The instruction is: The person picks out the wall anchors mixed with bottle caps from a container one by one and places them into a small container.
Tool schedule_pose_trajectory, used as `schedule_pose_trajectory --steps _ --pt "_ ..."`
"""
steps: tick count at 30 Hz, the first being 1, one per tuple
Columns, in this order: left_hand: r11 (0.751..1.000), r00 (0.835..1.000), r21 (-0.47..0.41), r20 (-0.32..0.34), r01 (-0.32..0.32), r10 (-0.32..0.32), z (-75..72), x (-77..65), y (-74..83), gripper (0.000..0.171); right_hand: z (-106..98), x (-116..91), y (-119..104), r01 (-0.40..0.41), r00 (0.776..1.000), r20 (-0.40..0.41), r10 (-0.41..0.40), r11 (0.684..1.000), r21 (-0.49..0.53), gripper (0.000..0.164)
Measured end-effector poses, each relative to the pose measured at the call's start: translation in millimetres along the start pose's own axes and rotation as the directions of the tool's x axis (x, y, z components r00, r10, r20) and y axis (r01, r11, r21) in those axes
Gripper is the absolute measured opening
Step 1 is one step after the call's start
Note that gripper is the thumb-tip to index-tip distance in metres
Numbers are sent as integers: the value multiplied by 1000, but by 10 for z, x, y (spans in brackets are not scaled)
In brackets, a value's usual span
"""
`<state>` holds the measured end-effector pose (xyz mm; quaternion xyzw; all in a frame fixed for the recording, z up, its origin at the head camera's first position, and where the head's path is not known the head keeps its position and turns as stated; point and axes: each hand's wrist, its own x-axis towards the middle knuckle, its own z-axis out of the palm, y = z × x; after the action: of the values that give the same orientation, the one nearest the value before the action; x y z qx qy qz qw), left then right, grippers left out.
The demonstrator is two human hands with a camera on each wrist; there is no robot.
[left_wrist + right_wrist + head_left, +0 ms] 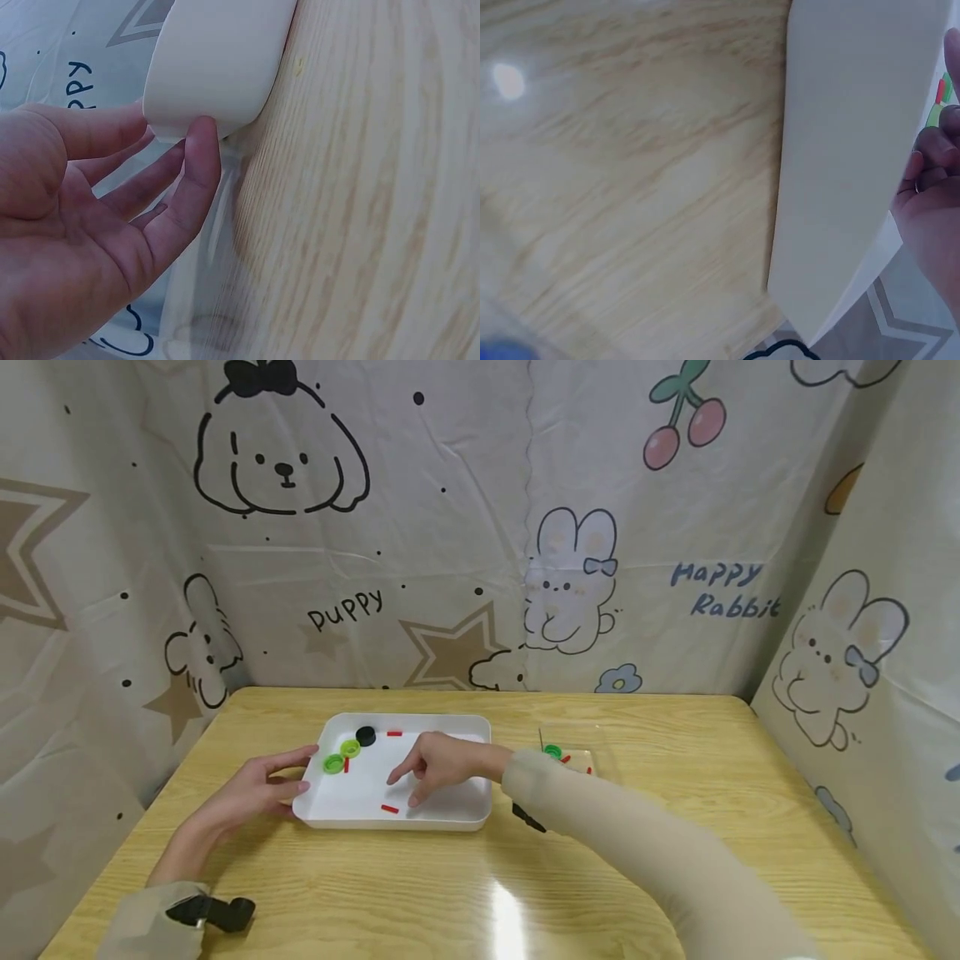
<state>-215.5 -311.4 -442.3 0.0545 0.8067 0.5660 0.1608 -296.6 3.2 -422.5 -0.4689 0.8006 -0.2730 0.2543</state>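
A shallow white tray (450, 723) rests on the table, with my left hand (251, 789) at its left end. In the left wrist view, thumb and fingertips hold the tray's end wall (217, 67). My right hand (438, 764) reaches over the tray from the right, its index finger and thumb extended apart with nothing between them and the other fingers curled. Just below its fingertips lies a short red stick (389, 808). Another red stick (394, 733) lies at the back. At the tray's left are a black round cap (365, 736), two light green round caps (333, 764) and one more red stick (347, 765).
Right of the tray stands a clear box (592, 739) with a green round piece (552, 750) and several red sticks; the right forearm partly covers it. A printed curtain (450, 552) hangs behind the wooden table (360, 893) and along both sides.
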Motion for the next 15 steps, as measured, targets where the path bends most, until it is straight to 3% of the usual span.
schedule_pose_trajectory --steps 15 --pt "1000 1000 20 -21 10 -9 7 2 -30 65 144 215 12 -47 998 42 45 998 34 39"
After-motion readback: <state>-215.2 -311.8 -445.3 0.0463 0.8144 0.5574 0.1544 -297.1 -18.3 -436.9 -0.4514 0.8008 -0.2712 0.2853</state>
